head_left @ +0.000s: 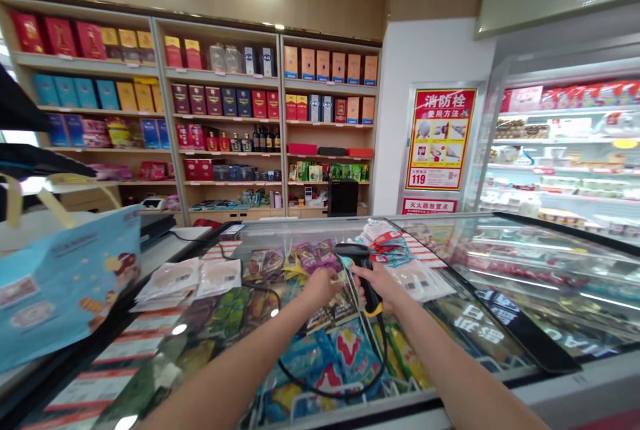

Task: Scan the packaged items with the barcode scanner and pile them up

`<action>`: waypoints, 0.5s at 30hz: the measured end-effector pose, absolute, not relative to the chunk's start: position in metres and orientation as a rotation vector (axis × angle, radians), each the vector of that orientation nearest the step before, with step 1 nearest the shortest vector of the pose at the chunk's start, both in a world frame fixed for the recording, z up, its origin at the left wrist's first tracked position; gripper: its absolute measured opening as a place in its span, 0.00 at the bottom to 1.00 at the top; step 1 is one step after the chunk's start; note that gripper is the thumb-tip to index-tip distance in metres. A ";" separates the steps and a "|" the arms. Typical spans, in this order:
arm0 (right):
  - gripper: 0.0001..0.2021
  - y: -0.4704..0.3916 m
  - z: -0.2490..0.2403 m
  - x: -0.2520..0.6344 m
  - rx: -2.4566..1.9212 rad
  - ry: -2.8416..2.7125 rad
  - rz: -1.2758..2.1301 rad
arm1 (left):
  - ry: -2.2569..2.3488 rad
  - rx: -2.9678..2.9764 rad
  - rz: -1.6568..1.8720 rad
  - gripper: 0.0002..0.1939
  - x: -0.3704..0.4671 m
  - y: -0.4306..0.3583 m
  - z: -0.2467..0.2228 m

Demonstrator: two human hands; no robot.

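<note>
My right hand (377,281) is wrapped round the handle of a black barcode scanner (354,251) with yellow trim, above the glass top of a chest freezer (190,327). To its left, my left hand (323,287) is closed with its fingers curled in; what they hold, if anything, I cannot make out. Between the hands, just under the scanner's head, a small light-blue patch shows, too small to name. The scanner's black cable (330,393) loops over the glass. Beneath the glass lie colourful ice cream packets (350,347).
White packets (173,280) lie on the glass at left, with more (417,280) beside red-and-blue packets (390,248) at right. A light-blue paper bag (70,277) stands far left. Another freezer (540,263) adjoins on the right. Behind are shelves (225,117) of boxes and bottles.
</note>
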State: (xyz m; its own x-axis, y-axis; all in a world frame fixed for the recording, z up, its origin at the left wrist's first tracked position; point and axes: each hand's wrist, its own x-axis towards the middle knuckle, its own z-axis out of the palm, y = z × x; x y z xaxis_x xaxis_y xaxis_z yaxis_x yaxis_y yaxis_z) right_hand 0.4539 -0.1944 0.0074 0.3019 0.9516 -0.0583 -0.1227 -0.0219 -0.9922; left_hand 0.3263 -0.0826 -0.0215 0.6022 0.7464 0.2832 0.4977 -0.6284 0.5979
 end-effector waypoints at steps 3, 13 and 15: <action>0.18 -0.203 0.009 0.471 -1.253 -0.875 0.989 | 0.903 2.391 0.620 0.03 0.371 -0.112 -0.025; 0.21 -0.221 0.005 0.504 -1.206 -0.847 0.959 | 1.218 2.549 0.512 0.20 0.434 -0.145 -0.029; 0.20 -0.220 0.002 0.505 -1.195 -0.864 0.978 | 1.222 2.492 0.545 0.15 0.435 -0.145 -0.030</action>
